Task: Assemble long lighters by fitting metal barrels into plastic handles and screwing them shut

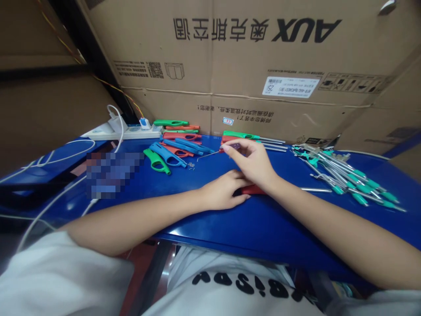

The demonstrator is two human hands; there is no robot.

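My left hand point(222, 192) lies flat on the blue table point(263, 224), pressing down on a red lighter body point(252, 189) whose metal tube point(316, 190) sticks out to the right. My right hand point(250, 160) hovers just above it, fingers pinched on a small dark part point(235, 146). A thin metal rod point(210, 153) points left from those fingertips.
Red, blue and green lighter shells point(177, 147) lie in a pile at the back left. Several metal tubes with teal ends point(345, 177) lie at the right. A white power strip point(126, 131) with cables sits at the back left. Cardboard boxes point(250, 66) wall off the rear.
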